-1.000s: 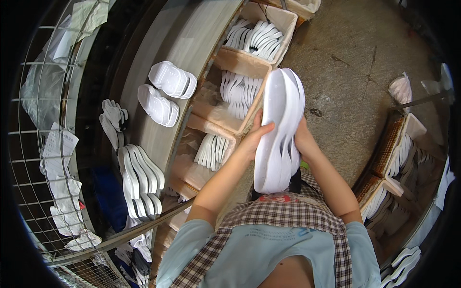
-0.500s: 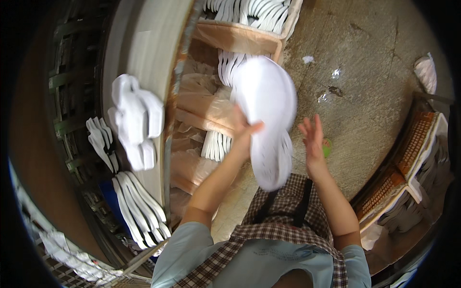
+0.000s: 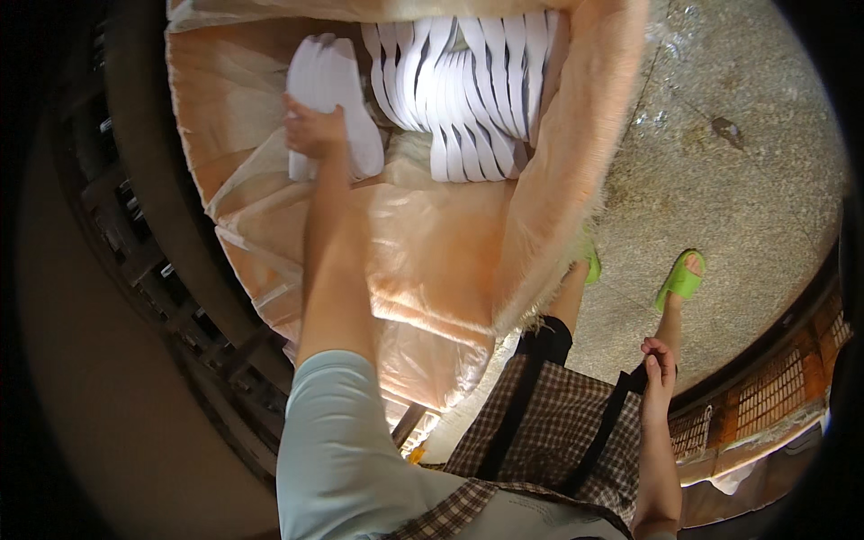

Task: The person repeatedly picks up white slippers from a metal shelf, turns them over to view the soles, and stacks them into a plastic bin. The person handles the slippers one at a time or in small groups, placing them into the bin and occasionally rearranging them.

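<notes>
Reaching into a peach-coloured crate [image 3: 576, 171] lined with clear plastic, my left hand [image 3: 313, 130] grips a small stack of white shoe soles [image 3: 326, 76]. The stack is at the crate's left side, and my fingers hide part of it. To its right, more white soles [image 3: 463, 81] stand on edge in packed rows. My right hand [image 3: 659, 362] hangs low at my right side beside the checked apron [image 3: 576, 405]. Its fingers are curled in, and nothing shows in them.
A bare concrete floor [image 3: 720, 198] spreads to the right of the crate, with my green slippers [image 3: 681, 281] on it. Orange slatted crates [image 3: 769, 396] stand at the lower right. Dark metal framework [image 3: 135, 216] runs along the left.
My left hand has carried the soles leftward into the lined crate, which now fills the upper view. My right hand has dropped away to my side, and its fingers have curled.
</notes>
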`<state>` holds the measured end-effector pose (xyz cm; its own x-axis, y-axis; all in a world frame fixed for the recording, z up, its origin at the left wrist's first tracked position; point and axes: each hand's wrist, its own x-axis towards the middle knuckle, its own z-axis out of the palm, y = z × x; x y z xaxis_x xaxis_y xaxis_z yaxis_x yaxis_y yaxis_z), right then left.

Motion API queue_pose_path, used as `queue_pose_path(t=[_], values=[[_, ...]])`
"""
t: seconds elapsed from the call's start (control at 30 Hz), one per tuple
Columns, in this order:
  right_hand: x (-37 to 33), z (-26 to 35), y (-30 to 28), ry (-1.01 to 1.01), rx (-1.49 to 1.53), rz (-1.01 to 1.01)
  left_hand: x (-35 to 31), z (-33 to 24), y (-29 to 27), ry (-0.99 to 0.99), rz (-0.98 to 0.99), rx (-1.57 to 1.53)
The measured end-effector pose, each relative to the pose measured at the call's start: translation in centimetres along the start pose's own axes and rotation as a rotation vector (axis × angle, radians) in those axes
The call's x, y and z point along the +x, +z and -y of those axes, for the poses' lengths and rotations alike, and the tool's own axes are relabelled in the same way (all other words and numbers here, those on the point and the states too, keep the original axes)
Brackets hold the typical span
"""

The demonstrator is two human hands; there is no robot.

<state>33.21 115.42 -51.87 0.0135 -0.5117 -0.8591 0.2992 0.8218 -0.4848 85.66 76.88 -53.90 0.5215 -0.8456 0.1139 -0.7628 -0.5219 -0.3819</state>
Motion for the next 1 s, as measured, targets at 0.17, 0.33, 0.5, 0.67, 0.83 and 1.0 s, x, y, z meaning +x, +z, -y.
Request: queue_pose_path(t=[0.17, 0.33, 0.5, 0.67, 0.83, 1.0], values=[[1.6, -2.3, 2.0, 0.090, -0.021, 0.020, -0.3, -0.2, 6.0, 0.179, 0.362, -0.004], [1.8, -2.8, 2.8, 0.135, -0.048, 0.039, 3.2, 3.7, 4.2, 0.210, 0.543, 0.018], [2.3, -2.5, 0.3, 0.115, -0.035, 0.009, -1.9, 2.9, 8.5, 0.090, 0.509, 0.254], [1.9, -1.7, -2.2, 0.104, -0.030, -0.049, -1.6, 2.7, 6.8, 0.200, 0.627, 0.360], [-1.0, 1.2, -1.4, -0.022, -0.016, -0.065, -11.0, 0.1, 1.0, 0.281, 0.180, -0.230], [-5.8, 6.6, -0.8, -0.169, -0.108, -0.058, -27.3, 0.1, -12.8, 0.637, 0.198, -0.783]])
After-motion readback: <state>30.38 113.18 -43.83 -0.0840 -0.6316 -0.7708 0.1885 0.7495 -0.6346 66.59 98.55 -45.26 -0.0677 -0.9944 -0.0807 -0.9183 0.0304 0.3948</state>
